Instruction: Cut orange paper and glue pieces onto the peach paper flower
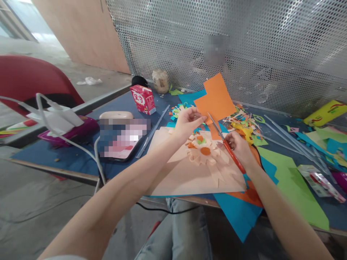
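- The left hand pinches the orange paper near its lower left part, thumb and fingers closed on it; the right hand grasps the scissors by their red handles.
- The orange paper is held up above the table, over the far side of the peach sheet, with the blades at its lower part.
- The blade tip points close to the left thumb — a nick seems the first danger, if the paper slips or the cut runs long.
- The paper could bend and the cut wander, since only one side is pinched and the upper part stands free.
- The paper flower lies just below the hands; a dropped blade or a low wrist could crush its petals.
- The blue paper overhangs the front edge, so a brushing forearm could drag it off.
- Counted: one pair of scissors, one held orange paper, one phone, one red box, one jar, one yellow packet.
- One clear strip lies left of the peach sheet; several more overlap at the right — their number I cannot tell.
- The paper scraps are too many and too small to count.
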A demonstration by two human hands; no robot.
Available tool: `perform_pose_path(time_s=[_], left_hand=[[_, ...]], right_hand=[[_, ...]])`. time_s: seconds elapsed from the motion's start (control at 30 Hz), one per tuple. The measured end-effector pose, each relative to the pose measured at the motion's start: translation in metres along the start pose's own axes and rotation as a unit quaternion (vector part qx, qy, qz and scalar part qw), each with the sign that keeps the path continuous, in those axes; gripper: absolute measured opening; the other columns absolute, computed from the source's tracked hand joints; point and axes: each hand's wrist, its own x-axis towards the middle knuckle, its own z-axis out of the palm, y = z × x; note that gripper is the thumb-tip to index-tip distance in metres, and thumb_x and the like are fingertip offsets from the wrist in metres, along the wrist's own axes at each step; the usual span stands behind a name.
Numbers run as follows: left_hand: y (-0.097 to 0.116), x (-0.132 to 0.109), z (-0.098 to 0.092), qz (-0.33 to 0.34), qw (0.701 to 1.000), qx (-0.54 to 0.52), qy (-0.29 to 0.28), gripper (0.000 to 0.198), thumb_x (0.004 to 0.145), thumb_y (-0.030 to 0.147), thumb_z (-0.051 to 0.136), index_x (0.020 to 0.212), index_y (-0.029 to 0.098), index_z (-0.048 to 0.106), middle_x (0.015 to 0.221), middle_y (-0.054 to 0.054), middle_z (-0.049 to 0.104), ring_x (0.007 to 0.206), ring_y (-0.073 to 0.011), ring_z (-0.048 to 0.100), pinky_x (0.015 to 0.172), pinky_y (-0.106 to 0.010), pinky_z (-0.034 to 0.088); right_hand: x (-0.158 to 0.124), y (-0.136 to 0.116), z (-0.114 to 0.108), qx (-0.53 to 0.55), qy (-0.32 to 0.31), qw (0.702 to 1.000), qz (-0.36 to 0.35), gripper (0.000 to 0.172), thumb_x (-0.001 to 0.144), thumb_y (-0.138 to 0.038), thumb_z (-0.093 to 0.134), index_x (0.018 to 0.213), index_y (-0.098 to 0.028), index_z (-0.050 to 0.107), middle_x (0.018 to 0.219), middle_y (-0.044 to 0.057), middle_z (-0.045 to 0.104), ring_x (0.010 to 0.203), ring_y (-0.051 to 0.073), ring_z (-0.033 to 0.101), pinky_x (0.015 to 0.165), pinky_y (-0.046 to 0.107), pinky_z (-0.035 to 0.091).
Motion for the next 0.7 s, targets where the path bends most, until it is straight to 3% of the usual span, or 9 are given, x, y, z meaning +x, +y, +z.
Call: perform_pose_path(time_s=[0.37, 0.7], left_hand=[[0.0026, 0.0000, 0.0008, -0.022, 0.999, 0.023, 0.031, 0.019, 0.067, 0.024, 0.067, 0.067, 0.016, 0.051, 0.060, 0.003, 0.059, 0.055, -0.0064, 0.057, 0.046, -0.015, 0.046], [0.0014, -0.0007, -0.0001, 0.007, 0.998, 0.056, 0.008, 0.018, 0.068, 0.024, 0.067, 0.066, 0.016, 0.051, 0.057, 0.003, 0.059, 0.053, -0.0065, 0.058, 0.047, -0.016, 0.046]], right_hand=[[-0.0007, -0.0005, -0.0003, -0.015, -0.004, 1.000, -0.009, 0.039, 0.062, -0.051, 0.067, 0.071, -0.022, 0.041, 0.063, -0.002, 0.050, 0.052, 0.012, 0.047, 0.044, 0.025, 0.036], [-0.0006, 0.0001, 0.0011, 0.004, 0.000, 1.000, 0.000, 0.039, 0.061, -0.049, 0.067, 0.075, -0.022, 0.042, 0.068, -0.002, 0.049, 0.059, 0.013, 0.049, 0.048, 0.025, 0.039]])
